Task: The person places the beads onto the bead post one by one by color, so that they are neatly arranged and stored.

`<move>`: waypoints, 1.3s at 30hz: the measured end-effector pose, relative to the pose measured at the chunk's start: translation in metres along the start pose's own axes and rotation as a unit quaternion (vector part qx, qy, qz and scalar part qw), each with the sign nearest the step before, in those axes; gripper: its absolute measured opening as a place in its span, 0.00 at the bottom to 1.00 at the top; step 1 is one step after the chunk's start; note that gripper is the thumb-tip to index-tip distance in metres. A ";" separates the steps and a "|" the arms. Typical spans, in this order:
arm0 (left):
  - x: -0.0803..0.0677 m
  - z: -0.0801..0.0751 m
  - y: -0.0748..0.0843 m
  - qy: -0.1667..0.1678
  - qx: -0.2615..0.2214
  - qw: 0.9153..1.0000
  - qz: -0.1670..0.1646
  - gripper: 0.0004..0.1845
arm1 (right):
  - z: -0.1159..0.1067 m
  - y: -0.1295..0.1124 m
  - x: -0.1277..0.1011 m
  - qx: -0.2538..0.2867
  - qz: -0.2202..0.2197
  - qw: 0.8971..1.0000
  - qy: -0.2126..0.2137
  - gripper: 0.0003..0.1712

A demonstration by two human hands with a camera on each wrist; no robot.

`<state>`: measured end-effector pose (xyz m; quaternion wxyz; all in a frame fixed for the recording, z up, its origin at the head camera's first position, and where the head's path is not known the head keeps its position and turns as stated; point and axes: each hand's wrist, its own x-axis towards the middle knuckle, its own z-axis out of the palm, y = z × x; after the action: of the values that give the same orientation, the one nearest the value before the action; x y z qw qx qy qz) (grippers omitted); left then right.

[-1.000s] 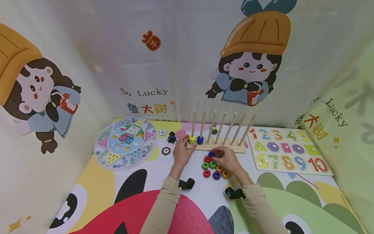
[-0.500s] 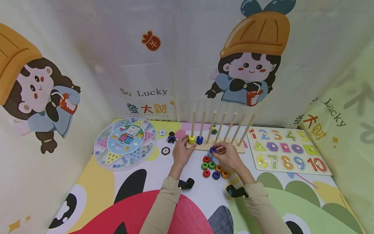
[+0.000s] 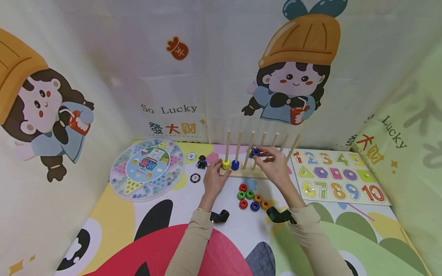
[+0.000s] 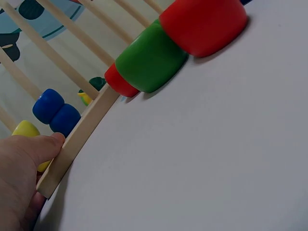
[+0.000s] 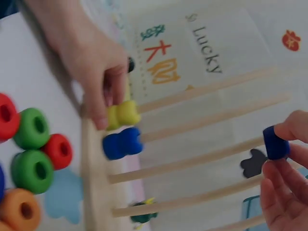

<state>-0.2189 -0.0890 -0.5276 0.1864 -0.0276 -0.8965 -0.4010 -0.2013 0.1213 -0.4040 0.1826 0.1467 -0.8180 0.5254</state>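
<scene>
My left hand (image 3: 213, 180) grips the left end of a wooden peg rack (image 4: 79, 139), its thumb against the front edge. Two yellow beads (image 5: 123, 115) sit stacked on the first peg and two blue beads (image 5: 122, 143) on the second. In the air, my right hand (image 3: 274, 166) pinches another blue bead (image 5: 275, 143) between thumb and fingers. That bead overlaps the upper end of the third peg (image 5: 192, 160) in the right wrist view. Loose red, green, orange and blue beads (image 3: 249, 195) lie on the table in front of the rack.
A round marble board (image 3: 121, 180) lies at the left. Beside it are a small toy figure (image 3: 202, 162) and two chips, one a black chip (image 3: 195, 178). To the right lies a number and shape puzzle board (image 3: 333, 174). A printed cloth wall stands behind the rack.
My right hand has picked the blue bead off the loose group and raised it up and away to the pegs. My left hand has stayed at the rack's end.
</scene>
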 end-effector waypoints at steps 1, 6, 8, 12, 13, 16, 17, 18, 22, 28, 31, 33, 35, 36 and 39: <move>0.000 0.000 0.000 0.002 0.000 1.000 0.001 0.27 | 0.000 -0.003 0.002 0.005 -0.004 1.000 0.011 0.18; 0.000 0.000 0.000 0.004 -0.001 1.000 0.002 0.27 | -0.003 -0.018 0.010 0.033 -0.023 0.997 0.066 0.19; 0.000 0.000 0.000 0.002 -0.001 1.000 0.000 0.27 | -0.004 -0.025 0.014 0.035 -0.028 0.996 0.080 0.19; 0.000 -0.001 0.000 -0.001 -0.001 1.000 -0.004 0.28 | -0.005 -0.033 0.023 0.027 -0.039 0.994 0.094 0.18; 0.001 -0.001 0.000 -0.001 -0.002 1.000 -0.004 0.28 | -0.005 -0.036 0.025 0.025 -0.041 0.994 0.095 0.18; 0.001 0.000 -0.001 -0.003 -0.001 1.000 -0.005 0.27 | -0.003 -0.040 0.032 0.017 -0.044 0.994 0.096 0.17; 0.001 0.000 -0.001 -0.003 0.000 1.000 -0.005 0.27 | -0.003 -0.042 0.033 0.014 -0.044 0.995 0.094 0.17; 0.001 0.000 -0.001 -0.003 -0.001 1.000 -0.005 0.27 | -0.002 -0.043 0.035 0.011 -0.043 0.995 0.091 0.17; 0.000 0.000 0.000 -0.005 0.000 1.000 -0.005 0.27 | 0.000 -0.048 0.039 -0.004 -0.040 0.996 0.086 0.16; 0.000 0.000 0.000 -0.007 0.001 1.000 -0.009 0.27 | 0.003 -0.053 0.043 -0.034 -0.031 0.995 0.088 0.15; 0.000 0.001 0.000 -0.006 0.002 1.000 -0.010 0.28 | 0.004 -0.055 0.044 -0.054 -0.020 0.995 0.085 0.16; -0.001 0.001 -0.001 -0.004 0.002 1.000 -0.008 0.28 | 0.005 -0.056 0.044 -0.065 -0.014 0.994 0.083 0.16; -0.001 0.001 -0.001 -0.001 0.002 1.000 -0.005 0.28 | 0.005 -0.056 0.043 -0.071 -0.014 0.994 0.082 0.16; -0.001 0.001 -0.001 -0.001 0.002 1.000 -0.003 0.28 | 0.005 -0.056 0.042 -0.072 -0.017 0.994 0.083 0.16; 0.000 0.001 -0.001 -0.002 0.002 1.000 -0.003 0.28 | 0.003 -0.054 0.039 -0.069 -0.040 0.993 0.085 0.15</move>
<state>-0.2190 -0.0894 -0.5290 0.1839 -0.0253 -0.8979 -0.3992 -0.2136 0.0947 -0.3439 0.2821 0.1214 -0.8272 0.4706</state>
